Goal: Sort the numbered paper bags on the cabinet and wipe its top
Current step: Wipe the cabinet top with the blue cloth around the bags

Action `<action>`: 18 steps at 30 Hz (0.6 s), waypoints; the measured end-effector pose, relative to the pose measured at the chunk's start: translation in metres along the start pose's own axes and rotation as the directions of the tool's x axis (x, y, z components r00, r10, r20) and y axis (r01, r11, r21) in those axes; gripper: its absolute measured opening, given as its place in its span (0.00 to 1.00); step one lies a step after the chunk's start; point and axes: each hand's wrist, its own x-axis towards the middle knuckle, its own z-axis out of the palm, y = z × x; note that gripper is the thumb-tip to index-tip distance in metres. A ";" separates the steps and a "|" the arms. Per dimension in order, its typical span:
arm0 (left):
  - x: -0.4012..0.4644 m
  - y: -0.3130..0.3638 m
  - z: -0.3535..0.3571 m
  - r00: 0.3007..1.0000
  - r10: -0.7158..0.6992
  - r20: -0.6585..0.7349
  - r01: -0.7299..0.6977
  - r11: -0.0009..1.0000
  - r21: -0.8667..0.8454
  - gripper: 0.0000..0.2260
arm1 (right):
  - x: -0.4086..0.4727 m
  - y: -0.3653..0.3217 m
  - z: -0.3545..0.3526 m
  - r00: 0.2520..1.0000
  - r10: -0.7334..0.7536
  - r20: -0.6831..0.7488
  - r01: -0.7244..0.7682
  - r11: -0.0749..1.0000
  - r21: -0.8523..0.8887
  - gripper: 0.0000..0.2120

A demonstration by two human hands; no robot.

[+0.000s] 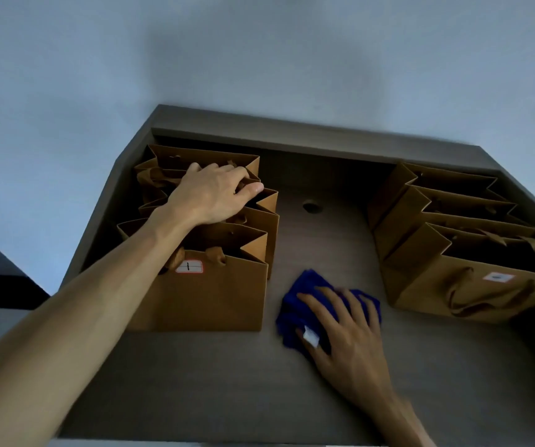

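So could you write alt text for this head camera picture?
A right hand presses a blue cloth flat on a grey cabinet top, between two rows of brown paper bags. The left hand rests on the left row; the right row is untouched.

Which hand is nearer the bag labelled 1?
Left. The left hand rests on the bag tops right behind the bag labelled 1, its forearm crossing over it. The right hand lies on the blue cloth, beside the bag.
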 end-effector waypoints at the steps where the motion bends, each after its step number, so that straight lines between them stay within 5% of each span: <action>1: 0.000 0.000 0.000 1.000 -0.001 0.000 0.001 1.000 -0.001 0.24 | -0.018 -0.002 0.001 0.999 -0.033 0.016 0.033 0.999 0.006 0.32; 5: 0.001 0.000 0.000 1.000 -0.008 0.007 0.008 1.000 -0.004 0.24 | -0.055 -0.005 0.005 0.983 -0.184 0.022 0.184 0.983 0.003 0.33; 13: -0.002 0.003 -0.005 0.999 -0.020 0.045 0.021 0.999 -0.026 0.22 | -0.046 -0.017 0.003 0.974 -0.221 0.044 0.223 0.974 -0.036 0.29; 18: -0.002 -0.004 -0.027 0.973 0.067 0.219 -0.029 0.984 -0.174 0.12 | -0.044 -0.020 0.004 0.974 -0.226 0.011 0.226 0.974 -0.015 0.31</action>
